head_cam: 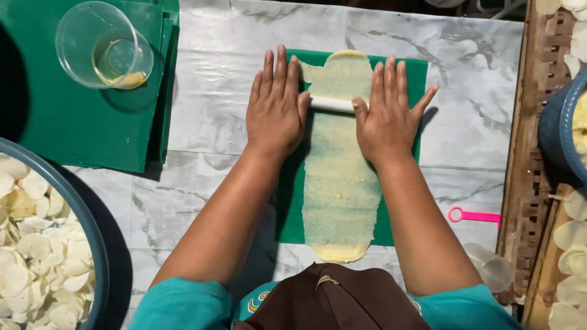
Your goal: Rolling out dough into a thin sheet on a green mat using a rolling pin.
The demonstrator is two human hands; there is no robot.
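Note:
A long thin strip of pale yellow dough [341, 177] lies on a green mat [418, 73] on the marble-patterned table. Across its far part rests a white rolling pin [331, 104]. My left hand [276, 107] presses flat on the pin's left end, fingers stretched out together. My right hand [386, 113] lies flat on its right end, fingers slightly spread. Only the pin's middle shows between the palms. The dough runs past the mat's near and far edges.
A clear plastic cup [104, 46] with a little yellow liquid stands on stacked green mats [55, 122] at the far left. A blue basin [92, 232] of pale round dough discs sits near left. A pink cutter [474, 216] and a woven tray [538, 153] are on the right.

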